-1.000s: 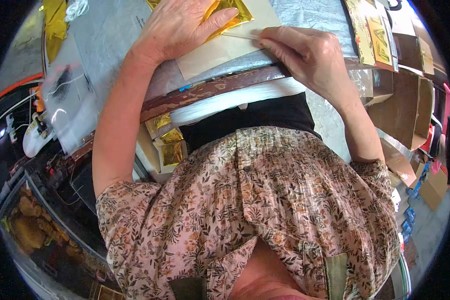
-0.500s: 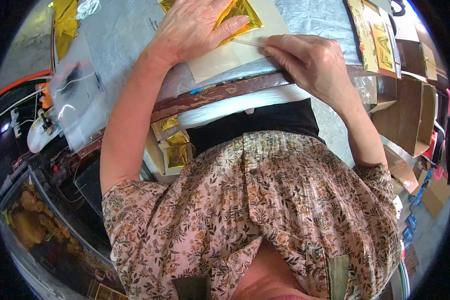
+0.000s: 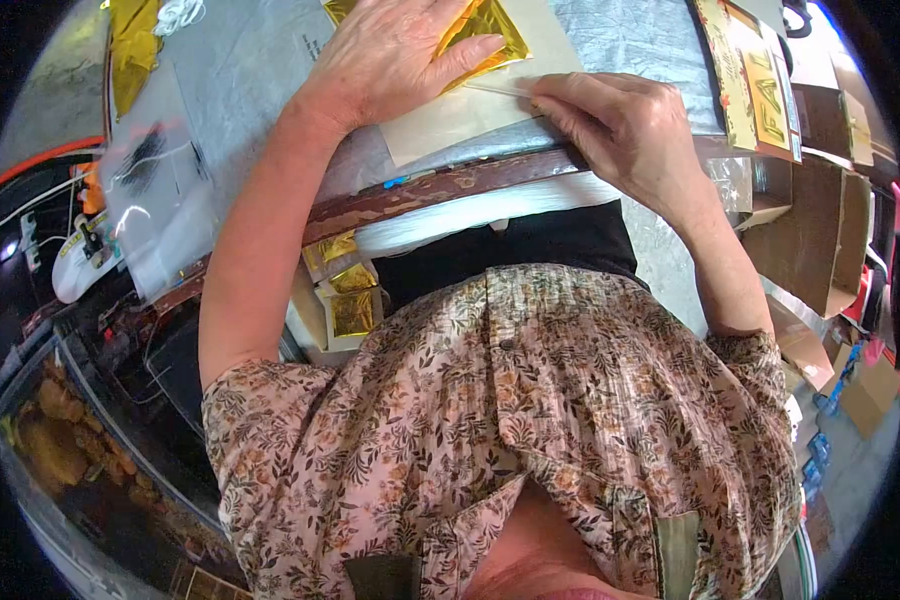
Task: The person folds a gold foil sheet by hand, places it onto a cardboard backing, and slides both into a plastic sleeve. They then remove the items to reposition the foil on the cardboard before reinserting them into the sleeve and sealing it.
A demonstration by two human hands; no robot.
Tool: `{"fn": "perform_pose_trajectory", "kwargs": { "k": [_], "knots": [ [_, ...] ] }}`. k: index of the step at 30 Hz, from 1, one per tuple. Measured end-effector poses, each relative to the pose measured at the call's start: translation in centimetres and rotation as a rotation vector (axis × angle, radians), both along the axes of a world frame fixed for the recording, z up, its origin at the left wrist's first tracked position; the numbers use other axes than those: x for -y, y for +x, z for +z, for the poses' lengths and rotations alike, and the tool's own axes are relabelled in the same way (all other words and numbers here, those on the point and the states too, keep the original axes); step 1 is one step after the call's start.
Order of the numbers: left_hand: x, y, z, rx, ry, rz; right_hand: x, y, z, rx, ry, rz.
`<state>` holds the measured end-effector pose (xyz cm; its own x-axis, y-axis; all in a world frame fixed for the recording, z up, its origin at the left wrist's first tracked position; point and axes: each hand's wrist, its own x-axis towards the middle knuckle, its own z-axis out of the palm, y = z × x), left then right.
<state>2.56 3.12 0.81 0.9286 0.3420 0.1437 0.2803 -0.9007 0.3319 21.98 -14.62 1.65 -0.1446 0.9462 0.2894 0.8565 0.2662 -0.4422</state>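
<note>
A sheet of shiny gold foil (image 3: pixel 500 45) rests on a cream sheet of paper (image 3: pixel 420 135) at the table's near edge. My left hand (image 3: pixel 395 60) presses on the foil with its thumb stretched out; the other fingertips run past the upper edge of view. A thin white strand or stick (image 3: pixel 495 88) crosses the cream sheet just below the foil. Its right end is pinched between the thumb and forefinger of my right hand (image 3: pixel 625 125), close to the paper's right side.
The grey-covered table (image 3: pixel 630 45) has a worn brown edge (image 3: pixel 450 188). Gold foil packs (image 3: pixel 355 300) sit below it, beside a white thread bundle (image 3: pixel 490 205). Cardboard boxes (image 3: pixel 805 235) and a printed gold sign (image 3: pixel 765 95) are on the right. More gold foil (image 3: pixel 130 50) lies far left.
Both hands keep nearly the same place on the foil and the strand. The view has shifted very slightly.
</note>
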Motion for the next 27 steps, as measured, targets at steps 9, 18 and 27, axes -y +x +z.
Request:
{"fn": "perform_pose_trajectory", "kwargs": {
  "k": [9,18,27],
  "knots": [
    [0.0,0.2,0.1,-0.025,0.011,0.007,-0.3,-0.4,0.0,0.02,0.016,-0.008],
    [0.0,0.1,-0.1,-0.055,0.02,0.029,-0.6,-1.4,-0.5,0.032,0.03,-0.025],
    [0.0,0.2,0.0,-0.101,0.057,0.039,-0.8,-1.1,-0.6,0.081,-0.044,-0.075]
  ]
}}
